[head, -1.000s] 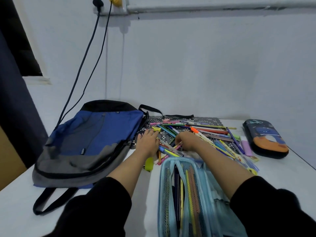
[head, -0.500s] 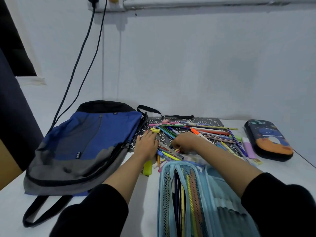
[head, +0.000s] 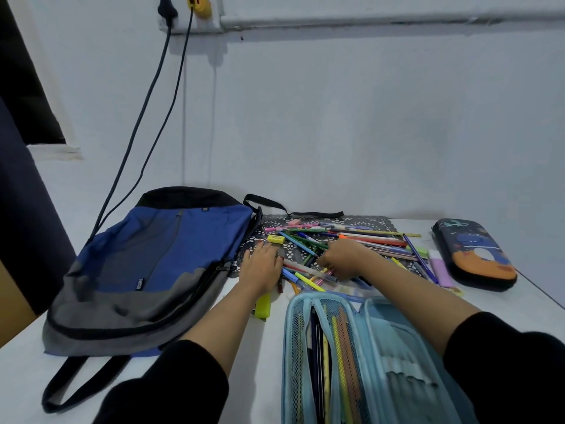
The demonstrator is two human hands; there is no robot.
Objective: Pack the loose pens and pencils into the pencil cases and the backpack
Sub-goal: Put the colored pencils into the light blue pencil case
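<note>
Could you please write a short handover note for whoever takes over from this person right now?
Left hand: open, resting flat on the loose pens and pencils.
Right hand: fingers curled into the same pile; grip unclear.
Things: pile on the lace mat; light blue pencil case open in front, some pens already in its mesh pocket; dark pencil case closed at right; backpack flat at left.
Done: light blue case partly filled.
Left: most of the pile, plus the yellow highlighter beside the left wrist.
</note>
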